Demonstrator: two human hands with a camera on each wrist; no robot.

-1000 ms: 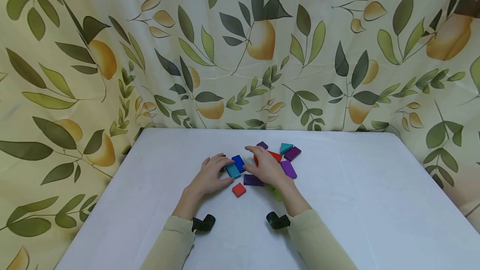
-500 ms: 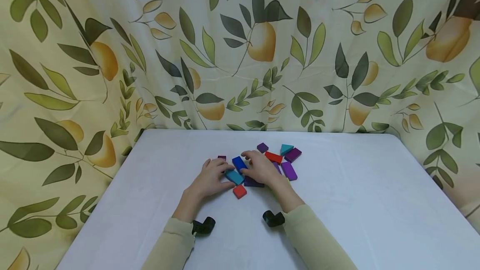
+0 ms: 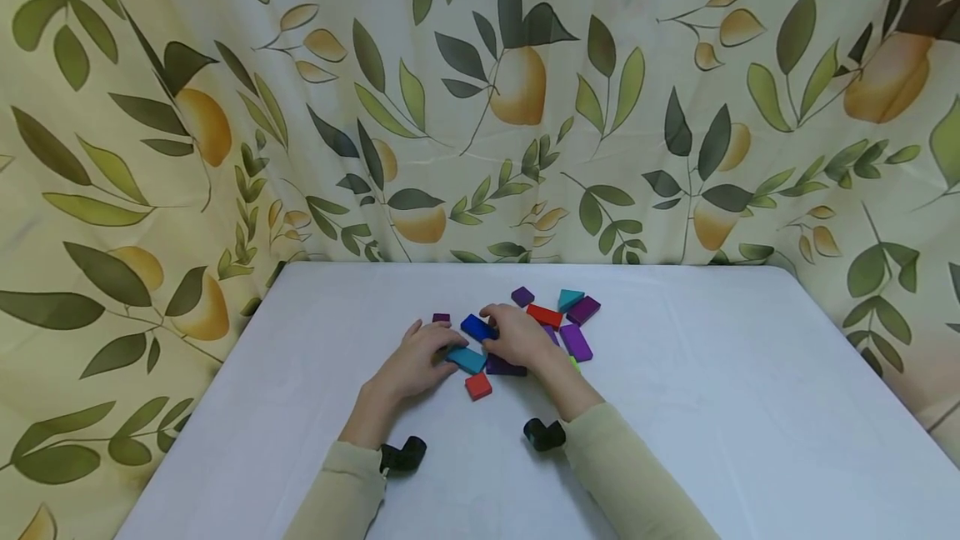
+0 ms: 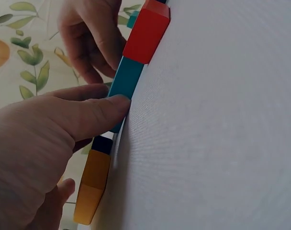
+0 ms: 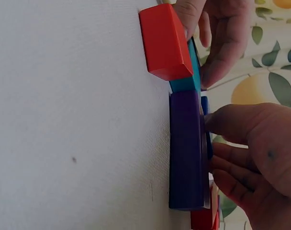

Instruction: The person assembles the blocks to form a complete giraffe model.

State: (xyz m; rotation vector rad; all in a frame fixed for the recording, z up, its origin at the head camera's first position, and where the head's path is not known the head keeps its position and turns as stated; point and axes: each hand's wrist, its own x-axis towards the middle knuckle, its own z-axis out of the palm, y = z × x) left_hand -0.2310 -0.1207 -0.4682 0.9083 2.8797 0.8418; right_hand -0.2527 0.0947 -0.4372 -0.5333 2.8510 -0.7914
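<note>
On the white tabletop, my left hand (image 3: 415, 359) pinches a teal block (image 3: 468, 360). Its thumb lies on the block's near side in the left wrist view, index finger behind. To the right, my right hand (image 3: 519, 338) holds a flat blue block (image 3: 477, 327) between thumb and fingers, partly hidden by the hand. The blue block slants just beyond the teal one. A dark purple block (image 5: 186, 153) lies below the right hand, its end against the teal block. Nearest the body sits a red square block (image 3: 478, 387).
Behind the right hand lie a red bar (image 3: 544, 316), purple blocks (image 3: 576, 342) and a teal triangle (image 3: 570, 299). A small dark purple piece (image 3: 441, 317) is beyond the left hand. The left wrist view shows an orange block (image 4: 94, 184). A patterned curtain (image 3: 480, 107) hangs behind the table.
My right hand has come left and nearer, onto the blue block, which has turned to slant more sideways. The teal block has turned and shifted slightly nearer under my left hand.
</note>
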